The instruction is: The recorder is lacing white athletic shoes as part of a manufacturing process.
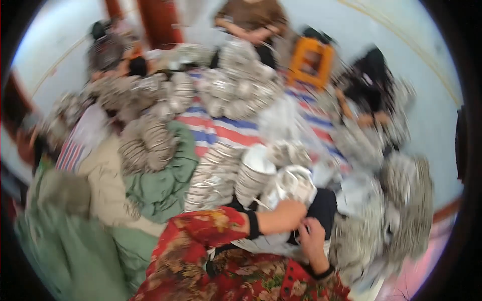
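My left hand (289, 216) and my right hand (312, 237) are close together over my lap, above dark cloth (323, 208). The fingers of both look pinched, but blur hides what is in them. Just beyond my left hand lies a white and beige piece (296, 185), its kind unclear, with a thin pale cord by it. Beside it stands a stack of nested grey-and-white pieces (255, 175), and a longer row of similar nested pieces (213, 175) lies to its left. White material (263, 246) rests on my lap below my wrists.
Bundles of nested pieces (241, 90) cover a striped sheet (226, 130). Green cloth (170, 175) and beige sacking (108, 180) lie left. Tall stacks (409, 200) stand right. An orange stool (311, 62) and several seated people, one in a brown top (251, 17), are beyond.
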`<action>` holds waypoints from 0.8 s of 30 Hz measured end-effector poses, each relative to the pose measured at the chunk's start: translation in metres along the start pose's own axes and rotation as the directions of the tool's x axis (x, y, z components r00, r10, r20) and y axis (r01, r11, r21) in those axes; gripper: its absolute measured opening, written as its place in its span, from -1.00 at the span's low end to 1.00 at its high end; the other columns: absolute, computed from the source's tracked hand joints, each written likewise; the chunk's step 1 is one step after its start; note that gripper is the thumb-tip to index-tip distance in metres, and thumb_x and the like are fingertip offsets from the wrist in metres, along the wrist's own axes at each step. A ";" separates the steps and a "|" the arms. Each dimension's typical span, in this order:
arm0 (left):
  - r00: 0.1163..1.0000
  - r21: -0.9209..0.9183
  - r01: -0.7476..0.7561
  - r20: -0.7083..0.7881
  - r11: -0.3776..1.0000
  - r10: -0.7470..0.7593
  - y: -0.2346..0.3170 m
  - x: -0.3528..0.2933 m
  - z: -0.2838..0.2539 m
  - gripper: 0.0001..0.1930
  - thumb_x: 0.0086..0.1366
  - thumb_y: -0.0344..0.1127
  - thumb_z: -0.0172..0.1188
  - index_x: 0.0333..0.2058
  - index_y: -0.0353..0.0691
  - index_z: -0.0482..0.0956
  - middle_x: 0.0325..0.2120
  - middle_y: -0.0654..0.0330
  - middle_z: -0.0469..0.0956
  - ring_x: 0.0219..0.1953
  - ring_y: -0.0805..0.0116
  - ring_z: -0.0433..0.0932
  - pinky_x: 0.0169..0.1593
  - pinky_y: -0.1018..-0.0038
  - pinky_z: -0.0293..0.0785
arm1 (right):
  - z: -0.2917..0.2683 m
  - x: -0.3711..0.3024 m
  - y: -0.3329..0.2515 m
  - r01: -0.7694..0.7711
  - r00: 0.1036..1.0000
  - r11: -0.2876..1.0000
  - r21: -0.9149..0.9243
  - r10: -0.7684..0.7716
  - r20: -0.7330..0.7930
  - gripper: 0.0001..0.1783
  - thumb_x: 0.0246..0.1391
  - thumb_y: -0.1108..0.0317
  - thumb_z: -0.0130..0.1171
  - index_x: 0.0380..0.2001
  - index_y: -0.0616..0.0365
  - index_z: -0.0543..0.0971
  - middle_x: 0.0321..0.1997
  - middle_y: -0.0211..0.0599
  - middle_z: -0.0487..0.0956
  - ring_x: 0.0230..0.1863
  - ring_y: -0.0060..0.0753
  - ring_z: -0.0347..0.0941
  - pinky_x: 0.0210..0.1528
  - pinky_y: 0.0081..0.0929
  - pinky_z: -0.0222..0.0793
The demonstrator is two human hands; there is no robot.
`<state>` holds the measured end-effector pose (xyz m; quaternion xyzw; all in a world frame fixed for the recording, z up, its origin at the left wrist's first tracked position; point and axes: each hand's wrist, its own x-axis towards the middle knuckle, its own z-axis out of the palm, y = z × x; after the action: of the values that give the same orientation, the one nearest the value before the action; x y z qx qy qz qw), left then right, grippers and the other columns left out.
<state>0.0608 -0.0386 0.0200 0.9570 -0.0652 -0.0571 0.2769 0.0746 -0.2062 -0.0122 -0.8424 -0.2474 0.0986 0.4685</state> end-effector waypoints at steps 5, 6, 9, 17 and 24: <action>0.994 -0.037 0.025 -0.106 0.999 -0.029 0.007 -0.009 0.008 -0.78 -0.15 -0.33 0.27 -0.53 -0.38 0.60 -0.50 -0.13 0.58 -0.37 -0.04 0.61 -0.32 0.18 0.51 | -0.004 0.001 -0.001 -0.401 0.906 0.853 0.334 0.316 0.282 -0.85 0.12 0.41 0.06 -0.49 0.23 0.40 -0.71 -0.36 0.41 -0.85 -0.54 0.29 -0.81 -0.64 0.16; 0.989 -0.033 0.046 -0.141 0.998 -0.050 0.005 -0.011 0.007 -0.78 -0.15 -0.33 0.27 -0.53 -0.38 0.60 -0.50 -0.13 0.58 -0.37 -0.04 0.61 -0.32 0.18 0.51 | -0.003 0.004 0.004 -0.459 0.878 0.803 0.382 0.343 0.333 -0.84 0.13 0.42 0.05 -0.52 0.20 0.40 -0.70 -0.38 0.41 -0.83 -0.57 0.30 -0.83 -0.67 0.12; 0.980 -0.029 -0.061 -0.192 0.998 0.054 0.004 -0.013 0.009 -0.76 -0.19 -0.33 0.28 -0.53 -0.39 0.59 -0.53 -0.11 0.57 -0.40 -0.06 0.60 -0.33 0.19 0.51 | 0.001 0.013 0.023 -0.582 0.813 0.574 0.576 0.393 0.429 -0.88 0.06 0.46 0.08 -0.53 0.21 0.43 -0.70 -0.41 0.41 -0.81 -0.58 0.28 -0.83 -0.70 0.08; 0.967 -0.025 -0.009 -0.256 1.000 0.002 0.004 -0.011 0.008 -0.77 -0.19 -0.36 0.30 -0.49 -0.34 0.61 -0.47 -0.06 0.60 -0.36 0.00 0.61 -0.30 0.20 0.52 | -0.002 0.017 0.012 -0.479 0.878 0.741 0.470 0.404 0.258 -0.87 0.06 0.48 0.07 -0.54 0.24 0.42 -0.67 -0.34 0.44 -0.78 -0.59 0.27 -0.83 -0.68 0.11; 0.975 -0.064 0.004 -0.222 0.998 -0.019 0.004 -0.017 0.006 -0.77 -0.16 -0.33 0.27 -0.47 -0.33 0.61 -0.48 -0.05 0.60 -0.38 0.00 0.62 -0.32 0.20 0.51 | 0.005 0.012 0.022 0.218 0.976 0.963 -0.156 -0.216 0.030 -0.87 0.16 0.44 0.03 -0.47 0.21 0.41 -0.64 -0.37 0.48 -0.75 -0.61 0.35 -0.76 -0.63 0.24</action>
<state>0.0426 -0.0425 0.0179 0.9485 -0.0264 0.0465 0.3124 0.0896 -0.2062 -0.0321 -0.8441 -0.3480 0.0322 0.4066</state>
